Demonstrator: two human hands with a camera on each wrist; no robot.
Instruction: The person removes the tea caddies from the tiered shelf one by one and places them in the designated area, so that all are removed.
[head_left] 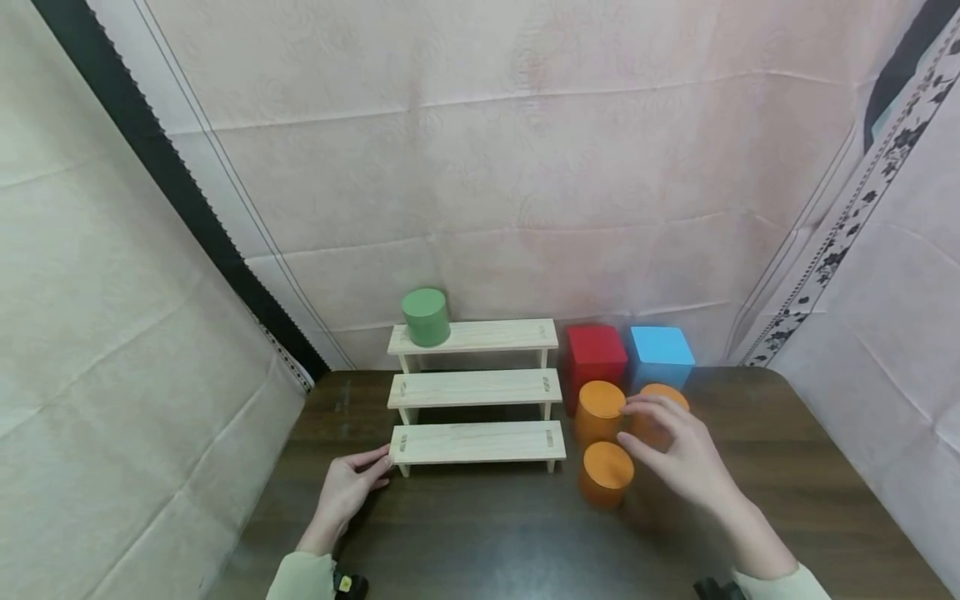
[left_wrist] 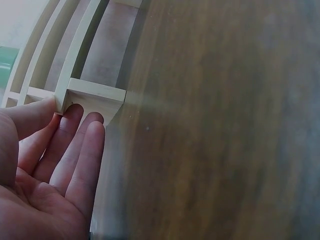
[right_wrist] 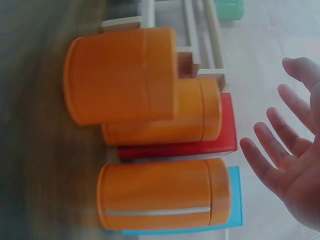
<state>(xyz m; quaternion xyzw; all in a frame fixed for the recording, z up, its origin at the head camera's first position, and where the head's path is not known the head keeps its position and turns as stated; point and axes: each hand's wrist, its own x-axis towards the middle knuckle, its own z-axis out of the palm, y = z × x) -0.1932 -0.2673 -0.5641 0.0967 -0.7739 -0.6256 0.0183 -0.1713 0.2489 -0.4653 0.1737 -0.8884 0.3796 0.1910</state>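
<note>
A pale wooden three-step shelf [head_left: 477, 442] stands on the table. My left hand [head_left: 351, 487] pinches the left end of its lowest step, thumb above and fingertips under the board, as the left wrist view [left_wrist: 60, 155] shows. A green cylinder [head_left: 426, 318] sits at the left of the top step. To the right of the shelf are several orange canisters with lids: one at the front [head_left: 606, 475], one behind it [head_left: 599, 412] and one farther right [head_left: 660, 414]. Over them hovers my right hand [head_left: 678, 454], fingers spread and apart from the canisters in the right wrist view [right_wrist: 295, 145].
A red box [head_left: 596, 354] and a blue box [head_left: 662, 354] stand behind the canisters at the table's back edge. Pale cloth [head_left: 525, 167] hangs behind and at both sides of the dark wooden table [head_left: 495, 542].
</note>
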